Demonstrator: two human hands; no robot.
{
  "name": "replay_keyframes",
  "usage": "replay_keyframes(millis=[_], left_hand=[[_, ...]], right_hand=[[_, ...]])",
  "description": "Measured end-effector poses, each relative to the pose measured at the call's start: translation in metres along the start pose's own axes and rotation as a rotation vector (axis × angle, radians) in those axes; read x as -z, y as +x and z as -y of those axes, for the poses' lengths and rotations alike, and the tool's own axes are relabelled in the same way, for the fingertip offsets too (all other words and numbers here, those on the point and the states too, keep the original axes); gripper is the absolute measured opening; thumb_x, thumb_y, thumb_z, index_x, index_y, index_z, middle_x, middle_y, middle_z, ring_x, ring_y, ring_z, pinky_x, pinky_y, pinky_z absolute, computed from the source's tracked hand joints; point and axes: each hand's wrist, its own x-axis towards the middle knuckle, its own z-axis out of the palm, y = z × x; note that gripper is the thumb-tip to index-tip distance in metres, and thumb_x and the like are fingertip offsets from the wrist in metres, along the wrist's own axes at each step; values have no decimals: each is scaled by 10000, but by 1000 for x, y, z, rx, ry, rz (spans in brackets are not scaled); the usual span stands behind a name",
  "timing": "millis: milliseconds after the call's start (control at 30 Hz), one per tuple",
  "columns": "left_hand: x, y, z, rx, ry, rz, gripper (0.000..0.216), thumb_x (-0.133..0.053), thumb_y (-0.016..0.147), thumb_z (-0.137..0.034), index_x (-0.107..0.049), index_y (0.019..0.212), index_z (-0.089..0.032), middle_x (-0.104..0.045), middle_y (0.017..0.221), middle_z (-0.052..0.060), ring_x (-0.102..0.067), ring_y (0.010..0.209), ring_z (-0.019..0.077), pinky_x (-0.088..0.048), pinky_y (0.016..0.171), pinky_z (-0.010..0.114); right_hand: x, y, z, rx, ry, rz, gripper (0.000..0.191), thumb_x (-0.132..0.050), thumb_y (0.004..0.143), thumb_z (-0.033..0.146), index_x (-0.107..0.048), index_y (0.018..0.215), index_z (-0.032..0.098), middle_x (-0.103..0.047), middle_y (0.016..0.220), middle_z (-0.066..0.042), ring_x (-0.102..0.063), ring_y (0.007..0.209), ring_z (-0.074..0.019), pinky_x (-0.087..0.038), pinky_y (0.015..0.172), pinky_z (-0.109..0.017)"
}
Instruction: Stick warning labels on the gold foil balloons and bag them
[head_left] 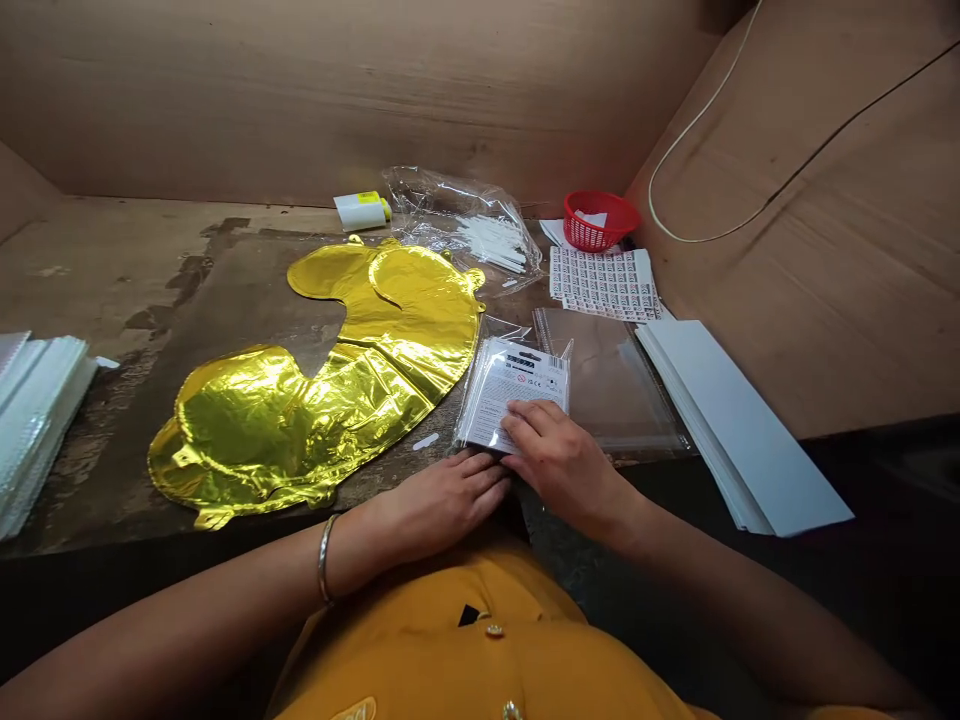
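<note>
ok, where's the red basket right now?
Head view, far right of the table: the red basket sits by the right wall, just behind the label sheet.

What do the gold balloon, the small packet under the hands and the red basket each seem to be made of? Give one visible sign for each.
Gold balloon: probably metallised foil film; it is mirror-shiny, creased and lies flat.
Small packet: apparently a printed paper card inside a clear glossy plastic sleeve; glare shows at the edges.
Red basket: likely moulded plastic, with an even colour and mesh walls.
</note>
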Motion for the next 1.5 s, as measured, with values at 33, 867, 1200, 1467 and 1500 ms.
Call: replay_keyframes(millis=[33,867,1200,1467,1500], left_hand=[[-1,-1,-2,30,23,-8,375,-432,953,-156,-496,1311,-64,-624,1252,162,-548,1206,247,-434,1007,377],[-12,8,-19,111,257,-89,402,-393,923,-149,-577,1255,-17,-626,1265,189,-618,1126,280,-493,937,374],[-9,15,-22,168,229,-24,364,-412,933,-161,-586,1226,-31,-611,1264,217,-595,1153,296,-465,989,414],[-18,26,-26,336,262,55,476,-372,952,-163,-398,1400,-4,-506,1378,242,-503,1273,314,-426,1057,443],[-19,27,-27,336,277,54,475,-385,947,-166,-415,1389,3,-514,1369,243,-512,1263,318,-435,1051,442]], right_hand=[[0,-1,1,-54,-7,5,370,-755,721,156,-632,1061,77,-620,1192,-190,-554,1075,-320,-501,942,-428],[-21,20,-19,-62,-63,42,427,-569,854,150,-524,1269,59,-485,1381,-244,-457,1250,-334,-417,1033,-466],[-27,26,-10,-21,-221,-24,281,-452,915,150,-614,1140,108,-608,1258,-185,-552,977,-282,-455,804,-411],[-24,30,-28,-7,-170,-54,258,-544,892,189,-636,1117,103,-635,1243,-157,-565,959,-269,-460,784,-370],[-21,30,-30,18,-132,-32,277,-569,877,187,-623,1132,92,-615,1265,-175,-556,1008,-273,-458,831,-368]])
